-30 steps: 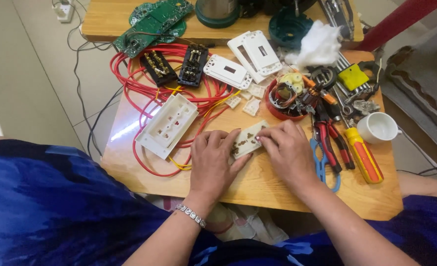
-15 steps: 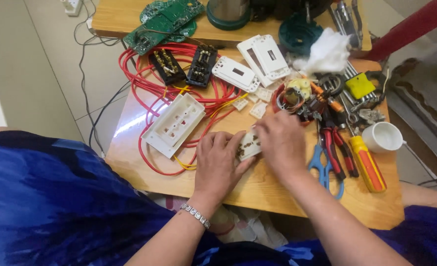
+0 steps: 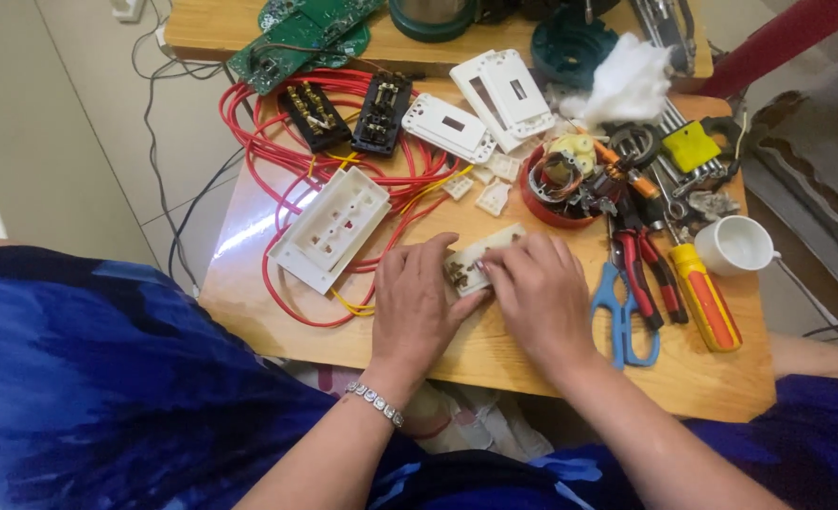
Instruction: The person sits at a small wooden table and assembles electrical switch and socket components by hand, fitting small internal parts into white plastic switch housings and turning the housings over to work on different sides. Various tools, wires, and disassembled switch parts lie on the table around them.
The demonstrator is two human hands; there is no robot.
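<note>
Both my hands rest on a small wooden table (image 3: 495,354), closed around a white plastic socket part (image 3: 471,262) with brass contacts showing. My left hand (image 3: 419,302) grips its near left end. My right hand (image 3: 537,293) covers its right end, fingers pressing on top. To the left lies a white socket housing (image 3: 329,227) with several square openings, amid loops of red wire (image 3: 277,179). Most of the held part is hidden by my fingers.
Scissors with blue handles (image 3: 622,316), red pliers (image 3: 641,269) and an orange-handled screwdriver (image 3: 705,297) lie right of my hands. A white cup (image 3: 735,246) stands at the right edge. Black terminal blocks (image 3: 381,113), white cover plates (image 3: 504,90) and green circuit boards (image 3: 291,42) sit further back.
My right hand has slid from the part's far right end to lie closer over it beside the left hand. The white part stays between both hands.
</note>
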